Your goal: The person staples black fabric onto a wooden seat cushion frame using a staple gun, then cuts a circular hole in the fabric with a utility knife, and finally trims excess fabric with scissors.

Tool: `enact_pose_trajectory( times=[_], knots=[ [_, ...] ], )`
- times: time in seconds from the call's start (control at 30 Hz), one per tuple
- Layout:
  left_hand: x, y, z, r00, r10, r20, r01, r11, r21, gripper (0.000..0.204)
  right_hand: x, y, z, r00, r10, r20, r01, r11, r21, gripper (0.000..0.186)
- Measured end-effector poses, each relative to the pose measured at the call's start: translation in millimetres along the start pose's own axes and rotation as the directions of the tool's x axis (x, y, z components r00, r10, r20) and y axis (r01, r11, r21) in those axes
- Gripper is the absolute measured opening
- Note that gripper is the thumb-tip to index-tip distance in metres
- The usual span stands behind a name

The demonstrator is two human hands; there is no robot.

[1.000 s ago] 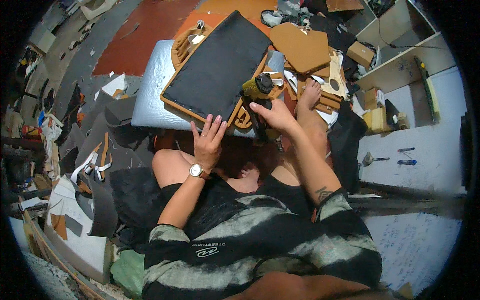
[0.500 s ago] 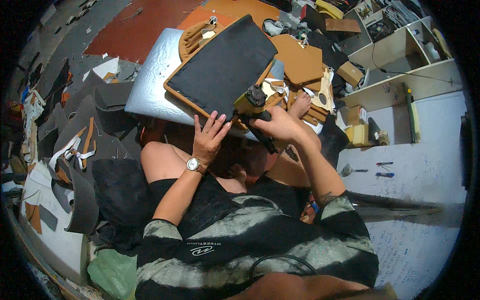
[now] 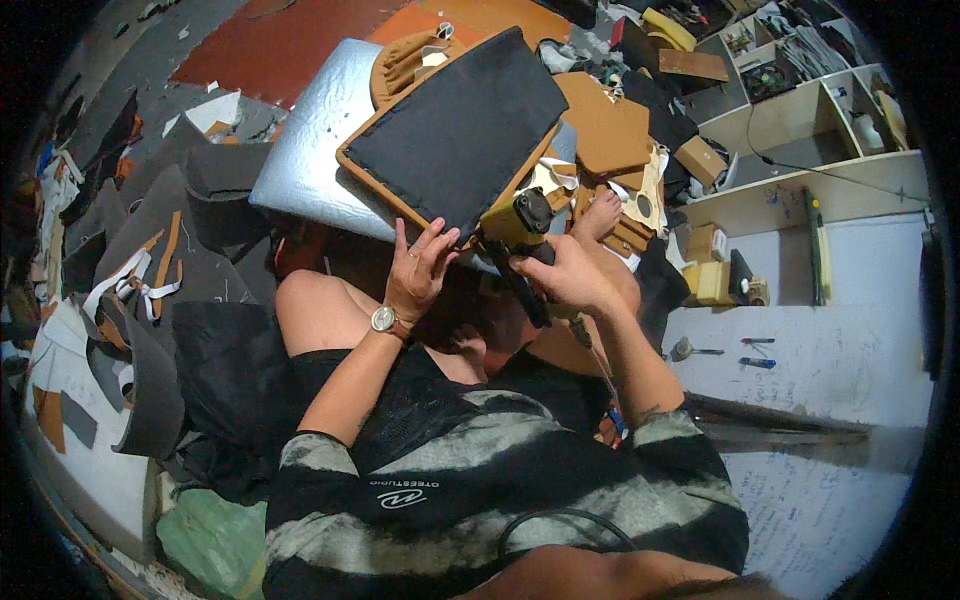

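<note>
A rectangular board (image 3: 455, 125) with a black fabric face and tan edges lies tilted in front of me. My left hand (image 3: 415, 280) lies on its near edge, fingers stretched and spread, thumb side toward the tool. My right hand (image 3: 568, 275) is wrapped round the handle of a yellow-and-black staple gun (image 3: 521, 218), from which a hose runs back toward my arm. The gun's nose is at the board's near right corner; whether it touches cannot be made out. Beneath the board is a cushion-like block covered in silver foil (image 3: 312, 150).
Tan panels (image 3: 603, 130) are piled right of the board, with cut scraps beside them. Grey foam sheets (image 3: 220, 240) lie at the left. White open shelving (image 3: 790, 115) stands at the right, near a white surface with pens (image 3: 757, 362). A green bag (image 3: 213, 540) is at lower left.
The staple gun and my right hand have shifted slightly right and toward me relative to the board's corner. My left hand stays on the near edge, its fingers a little more bent.
</note>
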State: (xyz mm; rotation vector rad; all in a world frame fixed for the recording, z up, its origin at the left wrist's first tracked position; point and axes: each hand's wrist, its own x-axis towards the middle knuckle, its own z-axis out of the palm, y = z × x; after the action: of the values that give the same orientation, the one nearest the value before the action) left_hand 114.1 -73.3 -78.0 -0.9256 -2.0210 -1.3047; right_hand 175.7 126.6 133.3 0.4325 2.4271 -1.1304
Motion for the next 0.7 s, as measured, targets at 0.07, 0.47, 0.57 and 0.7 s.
enact_pose_trajectory(
  times=[0.07, 0.47, 0.57, 0.7],
  knots=[
    [1.0, 1.0, -0.5, 1.0, 0.001, -0.006, -0.001, 1.0, 0.01, 0.052, 0.7, 5.4, 3.4, 1.0, 0.007, 0.017, -0.008, 0.999, 0.042, 0.04],
    [22.0, 18.6, -14.3, 0.985, -0.107, 0.132, 0.1, 0.993, 0.058, 0.034, 5.8, 25.3, 6.0, 0.987, -0.025, -0.156, 0.052, 0.983, 0.175, 0.035],
    [32.4, 26.7, -18.4, 0.97, -0.145, 0.197, 0.127, 0.987, 0.101, 0.029, 15.9, 38.3, 3.2, 0.988, 0.006, -0.157, 0.033, 0.969, 0.245, 0.032],
    [44.3, 32.6, -23.8, 0.945, -0.156, 0.288, 0.115, 0.981, 0.154, 0.03, 20.1, 46.4, 4.0, 0.99, 0.006, -0.138, 0.038, 0.947, 0.32, 0.032]
  ],
)
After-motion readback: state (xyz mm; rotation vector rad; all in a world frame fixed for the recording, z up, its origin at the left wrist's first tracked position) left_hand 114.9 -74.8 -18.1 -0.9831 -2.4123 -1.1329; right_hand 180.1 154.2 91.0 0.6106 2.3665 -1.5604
